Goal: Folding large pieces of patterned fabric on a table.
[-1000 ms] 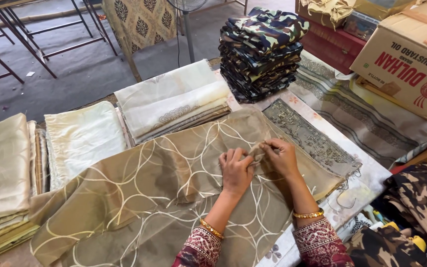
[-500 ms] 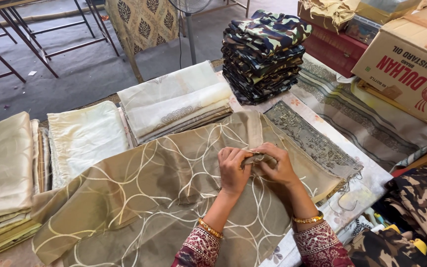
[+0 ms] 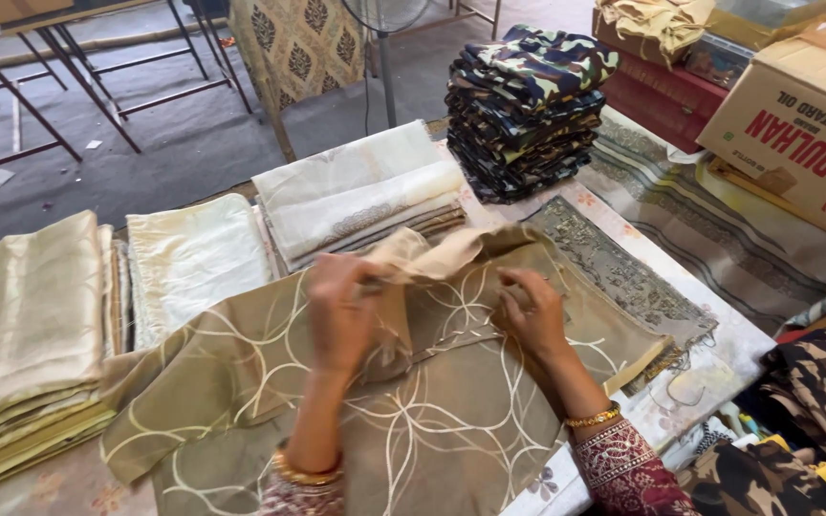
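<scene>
An olive cloth [image 3: 413, 420] with pale looping lines lies spread over the tabletop [image 3: 719, 349], and everything else is placed around it. Both hands work at its far edge. The left hand [image 3: 341, 315] is closed on a lifted fold of the cloth, fingers curled round the bunched fabric and pulling it up off the surface. The right hand [image 3: 531, 313] pinches the same raised edge a little to the right, thumb and fingers pressed together on it. The strip of cloth between the two hands hangs in a crumpled ridge above the flat part.

Just beyond the cloth lies a cream stack [image 3: 360, 196] of folded fabric, touching its far edge. Left of that sits a pale folded piece [image 3: 193, 258], and further left a gold stack [image 3: 26, 334] that meets the cloth's left corner. Right of the cloth, partly under it, lies a grey patterned piece [image 3: 614, 272]. Behind that stands a camouflage pile [image 3: 528, 105], well clear of the hands. A cardboard box [image 3: 795, 134] sits at the far right.
</scene>
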